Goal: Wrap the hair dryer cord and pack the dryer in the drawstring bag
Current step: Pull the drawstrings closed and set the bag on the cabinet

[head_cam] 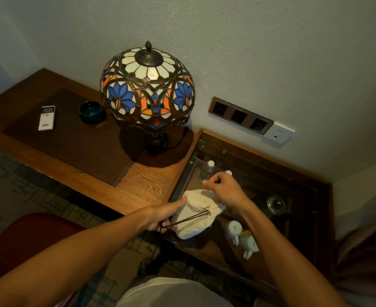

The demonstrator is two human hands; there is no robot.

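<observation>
A cream drawstring bag [193, 216] lies bulging on the glass top [293, 196] of a low cabinet, its mouth gathered tight toward the right. Dark brown drawstrings [187, 220] run from the gathered mouth leftward into my left hand [164, 216], which pinches them while its thumb lies along the bag's upper left side. My right hand [224, 189] hovers just above the bag's far end with its fingers curled; I cannot see anything in it. The hair dryer and its cord are hidden from view.
A stained-glass lamp [147, 87], a dark ashtray [92, 111] and a white remote [47, 118] stand on the wooden desk [151, 182] to the left. Under the glass are water bottles [207, 171], white mugs [242, 235] and a kettle [275, 204]. Wall sockets [240, 116] sit behind.
</observation>
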